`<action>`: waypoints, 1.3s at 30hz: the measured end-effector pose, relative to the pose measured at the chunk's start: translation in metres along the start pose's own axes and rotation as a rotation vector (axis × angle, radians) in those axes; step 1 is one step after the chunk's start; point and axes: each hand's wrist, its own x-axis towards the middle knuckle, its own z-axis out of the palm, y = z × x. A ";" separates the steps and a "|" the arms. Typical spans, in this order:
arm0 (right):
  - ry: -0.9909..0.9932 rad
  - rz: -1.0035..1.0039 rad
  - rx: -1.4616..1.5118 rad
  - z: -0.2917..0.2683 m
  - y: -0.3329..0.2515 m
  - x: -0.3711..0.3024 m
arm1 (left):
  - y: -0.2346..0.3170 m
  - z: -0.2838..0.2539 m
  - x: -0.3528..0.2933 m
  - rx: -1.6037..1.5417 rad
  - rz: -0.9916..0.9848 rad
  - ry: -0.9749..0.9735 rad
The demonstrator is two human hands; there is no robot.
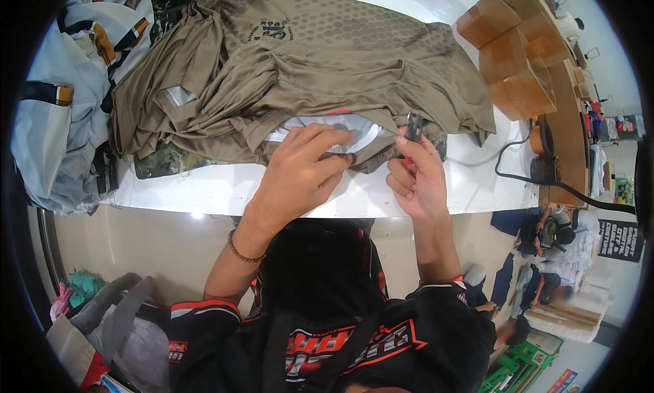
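A brown, hexagon-patterned shirt (pixel 327 35) lies bunched across the white table in front of me. Its neck opening faces me and shows a pale inner lining (pixel 364 135). My left hand (pixel 303 165) is at the near edge of this opening, its bent fingers closed on the cloth while the middle finger reaches over the lining. At the right end of the opening, my right hand (pixel 422 171) grips small thread snips (pixel 414 127) with dark metal blades pointing away from me. A bit of red handle shows between its fingers.
Light grey-blue garments (pixel 61 134) are heaped at the left. Cardboard boxes (pixel 514 73) stand at the right end of the table (pixel 204 195). A black cable (pixel 565 186) runs over the right edge. Camouflage cloth (pixel 167 160) lies under the shirt. Other people (pixel 545 284) sit farther right.
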 end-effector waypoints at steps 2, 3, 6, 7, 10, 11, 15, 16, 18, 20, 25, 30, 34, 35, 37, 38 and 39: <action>-0.002 -0.006 -0.014 -0.001 0.002 0.001 | -0.001 -0.001 0.001 -0.019 0.013 -0.023; 0.002 -0.010 -0.022 0.000 0.002 0.001 | 0.001 -0.001 0.002 -0.042 -0.020 -0.035; -0.007 -0.047 -0.145 0.003 0.000 0.001 | 0.009 -0.001 0.008 -0.107 -0.120 -0.052; -0.018 -0.044 -0.151 0.004 0.000 0.001 | 0.013 -0.001 0.010 -0.128 -0.154 -0.045; -0.032 -0.051 -0.190 0.007 0.001 0.001 | 0.015 0.008 0.015 -0.077 -0.152 0.037; -0.029 -0.063 -0.215 0.006 0.002 0.002 | 0.014 0.013 0.016 -0.041 -0.134 0.075; -0.034 -0.121 -0.261 0.000 0.007 0.005 | 0.011 0.024 0.020 -0.066 -0.272 0.031; -0.009 -0.143 -0.301 0.001 0.008 0.005 | 0.016 0.023 0.025 -0.048 -0.321 0.012; 0.041 -0.188 -0.381 0.007 0.010 0.003 | 0.019 0.024 0.030 -0.069 -0.403 -0.016; 0.032 -0.231 -0.392 0.008 0.010 0.002 | 0.016 0.027 0.035 -0.147 -0.466 -0.036; 0.119 -0.397 -0.605 0.007 0.011 -0.001 | 0.024 0.027 0.040 -0.438 -0.668 0.058; 0.179 -0.519 -0.768 0.001 0.015 -0.004 | 0.017 0.032 0.030 -0.474 -0.591 0.095; 0.191 -0.655 -0.982 0.001 0.022 -0.005 | 0.024 0.035 0.023 -0.428 -0.558 0.087; 0.198 -0.675 -1.102 -0.001 0.022 -0.007 | 0.027 0.034 0.022 -0.410 -0.560 0.084; 0.198 -0.698 -1.219 -0.004 0.023 -0.009 | 0.034 0.033 0.021 -0.404 -0.587 0.071; 0.191 -0.703 -1.217 -0.005 0.022 -0.009 | 0.037 0.033 0.020 -0.401 -0.600 0.063; 0.182 -0.708 -1.217 -0.005 0.022 -0.009 | 0.039 0.033 0.018 -0.424 -0.615 0.058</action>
